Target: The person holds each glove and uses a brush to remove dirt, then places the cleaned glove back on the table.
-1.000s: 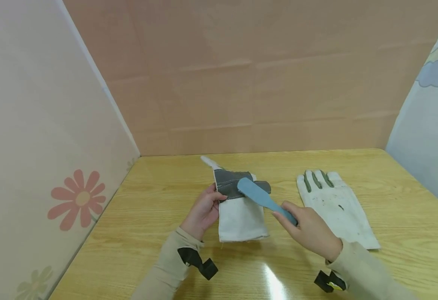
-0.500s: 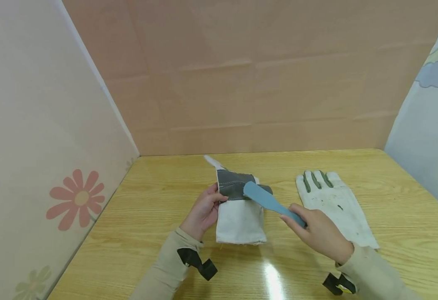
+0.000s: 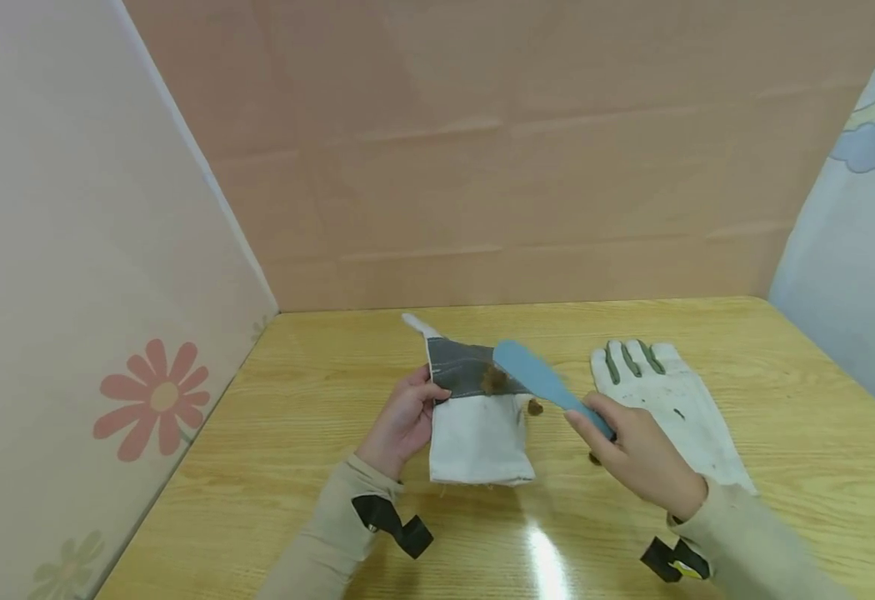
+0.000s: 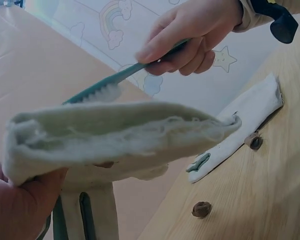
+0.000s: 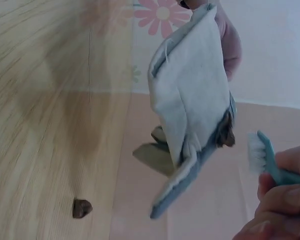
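In the head view my left hand point(image 3: 400, 421) grips the left edge of a white work glove point(image 3: 478, 442) with a grey palm patch, its thumb on top. The glove is held up off the table. A brown crumbly clump point(image 3: 493, 380) sticks to the grey patch. My right hand point(image 3: 640, 454) holds a light-blue brush point(image 3: 538, 379) by its handle, the head over the glove's right side. In the right wrist view the white bristles point(image 5: 256, 152) stand apart from the clump on the glove. The left wrist view shows the glove's open cuff point(image 4: 125, 132).
A second white glove point(image 3: 677, 417) with green finger strips and dark specks lies flat on the wooden table point(image 3: 295, 400) at the right. Two brown clumps rest on the table, one point(image 4: 201, 209) near the held glove, another point(image 4: 254, 141) beside the flat glove. Walls stand behind and at both sides.
The brush first moved right over the grey patch; its head has since lifted slightly. Brown clumps now show on the patch and on the table. My left hand has barely moved.
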`<state>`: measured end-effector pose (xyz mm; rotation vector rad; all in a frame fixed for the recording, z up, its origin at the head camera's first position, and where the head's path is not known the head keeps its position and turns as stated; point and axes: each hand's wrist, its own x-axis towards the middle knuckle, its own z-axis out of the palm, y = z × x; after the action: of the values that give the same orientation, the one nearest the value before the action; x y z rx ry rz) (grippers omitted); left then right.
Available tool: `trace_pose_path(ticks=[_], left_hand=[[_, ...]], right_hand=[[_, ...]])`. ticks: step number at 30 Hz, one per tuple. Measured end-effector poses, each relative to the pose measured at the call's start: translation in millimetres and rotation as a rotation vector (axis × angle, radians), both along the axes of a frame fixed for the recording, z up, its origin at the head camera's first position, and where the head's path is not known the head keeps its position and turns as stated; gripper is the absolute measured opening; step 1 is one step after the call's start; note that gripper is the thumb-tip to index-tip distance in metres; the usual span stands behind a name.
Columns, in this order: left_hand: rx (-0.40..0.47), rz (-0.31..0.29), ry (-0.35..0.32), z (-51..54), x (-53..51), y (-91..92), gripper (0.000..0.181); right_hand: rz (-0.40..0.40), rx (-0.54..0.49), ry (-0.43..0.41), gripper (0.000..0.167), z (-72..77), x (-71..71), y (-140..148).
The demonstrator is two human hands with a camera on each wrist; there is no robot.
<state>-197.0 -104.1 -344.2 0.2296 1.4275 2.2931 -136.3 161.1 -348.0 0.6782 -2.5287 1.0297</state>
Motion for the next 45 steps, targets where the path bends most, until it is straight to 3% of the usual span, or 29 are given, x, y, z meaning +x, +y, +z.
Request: trace_pose_path(ticks=[4, 12, 23, 29, 31, 35, 38, 42, 45], left_hand=[[-0.005, -0.006, 0.011, -2.0, 1.0, 3.9, 0.063], [0.036, 0.112, -0.034, -4.5, -2.5, 6.8, 0.063], [0.056, 0.062, -0.042, 1.6, -0.5, 5.6, 0.062], [0.039, 0.036, -0.031, 4.7, 3.0, 6.0, 0.062], [0.040, 0.023, -0.028, 4.7, 4.0, 6.1, 0.062], [0.032, -0.004, -0.028, 4.8, 5.1, 6.5, 0.062], [0.026, 0.020, -0.034, 4.0, 5.0, 7.2, 0.062], [0.019, 0.069, -0.044, 1.1, 3.6, 6.8, 0.062], [0.025, 0.075, -0.055, -0.8, 2.1, 5.8, 0.062]], right_hand=[[0.029, -0.003, -0.079, 0.021, -1.1, -1.8, -10], [0.077, 0.067, -0.096, 0.016, -3.6, 0.7, -11], [0.069, 0.107, -0.083, 0.021, -2.3, 3.6, 2], [0.063, 0.002, -0.103, 0.021, 7.2, 1.9, 4], [0.044, -0.035, -0.145, 0.021, 8.4, -0.8, 4], [0.062, -0.068, -0.310, 0.026, 6.7, -5.2, 0], [0.088, -0.063, -0.388, 0.029, 2.9, -5.6, -2], [0.089, -0.035, -0.352, 0.027, -0.2, -3.0, -2], [0.095, -0.021, -0.321, 0.026, -0.1, -0.6, 1]])
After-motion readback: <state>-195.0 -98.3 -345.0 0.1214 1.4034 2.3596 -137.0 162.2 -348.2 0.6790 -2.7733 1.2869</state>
